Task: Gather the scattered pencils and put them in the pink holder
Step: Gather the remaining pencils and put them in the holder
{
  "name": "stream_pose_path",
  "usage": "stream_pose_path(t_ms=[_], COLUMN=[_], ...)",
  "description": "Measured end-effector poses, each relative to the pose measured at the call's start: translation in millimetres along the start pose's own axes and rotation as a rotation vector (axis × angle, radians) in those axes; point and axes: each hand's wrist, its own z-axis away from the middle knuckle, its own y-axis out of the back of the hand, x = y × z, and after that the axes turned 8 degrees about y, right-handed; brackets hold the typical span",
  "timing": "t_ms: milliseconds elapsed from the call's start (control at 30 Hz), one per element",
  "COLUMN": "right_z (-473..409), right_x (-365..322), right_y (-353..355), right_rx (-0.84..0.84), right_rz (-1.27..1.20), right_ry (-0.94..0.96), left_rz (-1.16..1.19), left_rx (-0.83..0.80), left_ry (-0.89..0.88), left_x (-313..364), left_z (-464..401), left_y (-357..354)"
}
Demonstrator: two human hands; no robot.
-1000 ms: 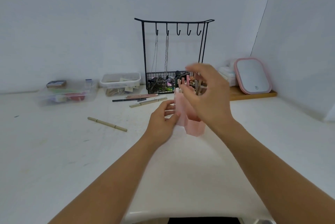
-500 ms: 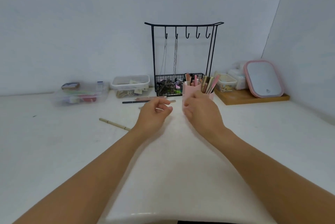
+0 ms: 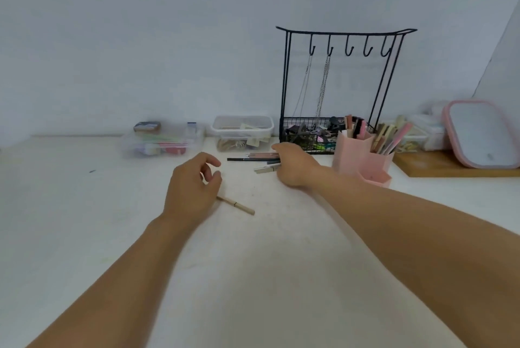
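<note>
Two bare hands reached for pencils scattered on the white table (image 3: 84,235).

The right hand (image 3: 292,163) lay over the near ends of a small cluster of pencils (image 3: 253,160); whether its fingers had closed on any I could not tell. The left hand (image 3: 191,187) hovered with loosely curled fingers, holding nothing, above one end of a lone tan pencil (image 3: 239,206) lying nearer. The pink holder (image 3: 363,156), already stuffed with pencils, stood just right of the right hand, before a black wire rack (image 3: 337,88).
</note>
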Motion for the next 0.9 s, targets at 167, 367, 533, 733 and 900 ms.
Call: stream_pose_path(t_ms=[167,367,533,733,900], right_z=[-21,2,39,68,81], right_x=[9,-2,-34,-52,-48], right_y=[-2,-19,-32,-34,-23], right_rx=[-0.126,-0.098,-0.053,-0.013,0.076], right_rz=[0.27,0.2,0.208,0.169,-0.079], right_ry=[0.005,0.024,0.062,0.035,0.012], left_rz=[-0.034,-0.065,-0.096,-0.038,-0.052], left_rx=[-0.109,-0.316,-0.366,-0.341,-0.349], left_ry=[0.018,-0.037,-0.13,-0.138,-0.145], left_x=[-2,0,1,-1,-2], left_z=[-6,1,2,3,2], left_y=[-7,-14,-14,-16,-20])
